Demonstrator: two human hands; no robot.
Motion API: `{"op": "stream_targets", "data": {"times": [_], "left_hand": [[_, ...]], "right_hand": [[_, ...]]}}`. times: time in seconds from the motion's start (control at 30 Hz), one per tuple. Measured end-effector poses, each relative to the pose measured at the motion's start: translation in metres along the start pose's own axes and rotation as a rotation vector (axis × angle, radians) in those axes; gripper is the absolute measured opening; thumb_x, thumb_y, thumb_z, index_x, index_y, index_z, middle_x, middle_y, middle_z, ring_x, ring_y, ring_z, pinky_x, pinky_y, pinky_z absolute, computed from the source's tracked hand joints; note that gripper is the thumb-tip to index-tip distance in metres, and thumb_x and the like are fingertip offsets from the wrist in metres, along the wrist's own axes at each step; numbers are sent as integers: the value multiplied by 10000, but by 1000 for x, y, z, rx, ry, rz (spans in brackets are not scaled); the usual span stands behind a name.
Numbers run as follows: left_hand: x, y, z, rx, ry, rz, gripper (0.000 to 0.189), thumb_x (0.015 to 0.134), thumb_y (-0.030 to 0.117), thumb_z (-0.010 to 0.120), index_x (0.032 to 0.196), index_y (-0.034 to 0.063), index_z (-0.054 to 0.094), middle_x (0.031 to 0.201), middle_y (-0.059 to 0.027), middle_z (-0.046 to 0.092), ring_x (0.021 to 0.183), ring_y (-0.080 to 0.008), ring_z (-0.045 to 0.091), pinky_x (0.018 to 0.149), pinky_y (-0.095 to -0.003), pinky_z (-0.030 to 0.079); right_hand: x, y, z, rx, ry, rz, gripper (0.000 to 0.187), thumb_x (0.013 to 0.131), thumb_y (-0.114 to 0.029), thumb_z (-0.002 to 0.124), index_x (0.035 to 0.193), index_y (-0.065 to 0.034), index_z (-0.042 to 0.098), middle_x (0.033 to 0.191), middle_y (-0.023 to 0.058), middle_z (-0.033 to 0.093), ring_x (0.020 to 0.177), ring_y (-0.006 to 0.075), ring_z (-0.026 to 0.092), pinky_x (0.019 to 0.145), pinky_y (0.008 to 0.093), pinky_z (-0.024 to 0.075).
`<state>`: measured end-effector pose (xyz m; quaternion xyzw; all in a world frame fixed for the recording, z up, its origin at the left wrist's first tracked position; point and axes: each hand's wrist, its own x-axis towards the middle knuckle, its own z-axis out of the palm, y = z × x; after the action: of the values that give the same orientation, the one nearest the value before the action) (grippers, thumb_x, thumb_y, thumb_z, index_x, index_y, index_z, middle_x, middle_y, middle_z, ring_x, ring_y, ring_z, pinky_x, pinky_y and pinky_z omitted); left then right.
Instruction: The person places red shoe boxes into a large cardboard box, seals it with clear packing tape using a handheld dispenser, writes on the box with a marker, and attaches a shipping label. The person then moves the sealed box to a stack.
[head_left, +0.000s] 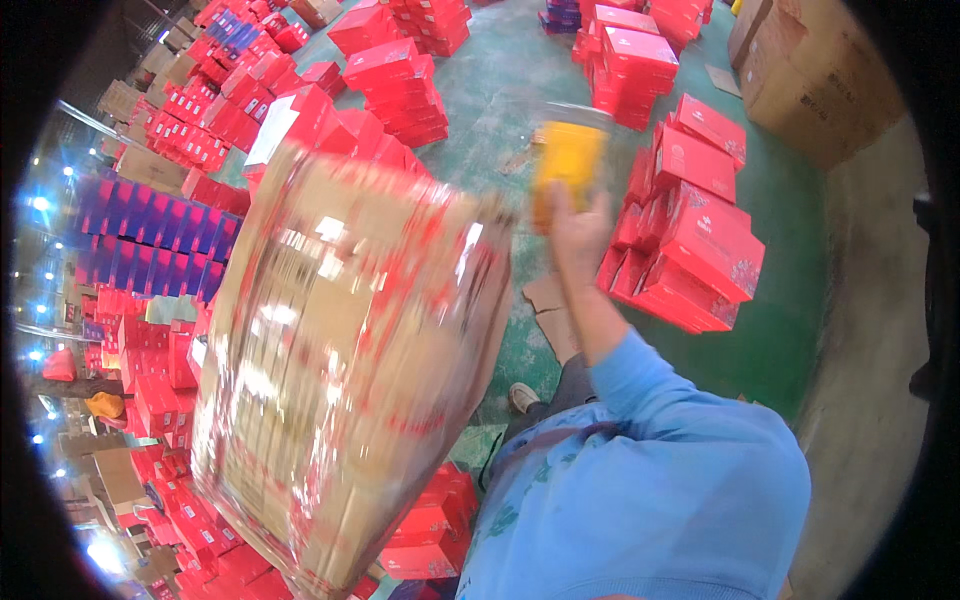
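Observation:
My right hand (581, 229) grips a yellow handheld object (571, 154), possibly a tape dispenser; motion blur hides its details. Left of that hand, close in front of me, stands a large cardboard carton (352, 337), tilted in the picture. Shiny clear tape or film with red print covers much of its surface. A gap shows between the hand and the carton's right edge. My left hand is out of view.
Stacked red boxes (705, 232) stand right of my hand, with more red stacks (397, 90) beyond. Purple-blue boxes (154, 217) lie at left. Large brown cartons (817, 90) stand at upper right. Torn cardboard (553, 319) lies on the green floor near my foot (523, 397).

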<state>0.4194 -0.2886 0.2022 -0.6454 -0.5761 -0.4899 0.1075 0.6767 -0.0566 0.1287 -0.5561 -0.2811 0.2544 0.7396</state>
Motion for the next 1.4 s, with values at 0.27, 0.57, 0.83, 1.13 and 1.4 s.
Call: {"op": "stream_targets", "data": {"times": [0.27, 0.57, 0.83, 1.13, 1.4], "left_hand": [[140, -8, 85, -31, 58, 314, 569, 969, 535, 541, 1129, 2, 657, 1092, -199, 666, 1030, -356, 625, 883, -490, 481], [325, 36, 298, -72, -353, 437, 536, 808, 459, 705, 1171, 67, 650, 1094, -165, 666, 1042, -365, 621, 917, -501, 474], [450, 15, 580, -72, -480, 597, 381, 831, 301, 749, 1062, 8, 673, 981, -169, 664, 944, -343, 636, 873, -455, 481], [519, -55, 900, 167, -504, 521, 594, 916, 543, 632, 1203, 25, 664, 1159, -265, 670, 1080, -417, 646, 925, -481, 508], [284, -299, 734, 221, -911, -222, 674, 977, 486, 598, 1381, -52, 560, 1367, -274, 593, 1299, -409, 552, 1097, -459, 429]], "right_hand": [[44, 51, -15, -70, -109, 41, 332, 987, -176, 676, 1205, 38, 547, 1097, 94, 645, 978, 159, 616, 872, 307, 507], [258, 151, 69, 26, 35, 209, 447, 967, -310, 714, 1181, 51, 559, 1092, 107, 667, 947, 180, 642, 822, 324, 530], [392, 239, -9, -25, 121, 440, 422, 956, -314, 721, 1158, 37, 602, 926, 101, 682, 692, 189, 688, 513, 325, 553], [268, 328, -207, -402, 360, 730, 423, 956, -284, 709, 1190, 62, 639, 1032, 109, 707, 881, 179, 690, 760, 333, 550], [232, 384, -162, -691, 219, 900, 421, 902, -257, 761, 1169, 45, 639, 1039, 116, 706, 929, 205, 685, 828, 347, 532]]}}
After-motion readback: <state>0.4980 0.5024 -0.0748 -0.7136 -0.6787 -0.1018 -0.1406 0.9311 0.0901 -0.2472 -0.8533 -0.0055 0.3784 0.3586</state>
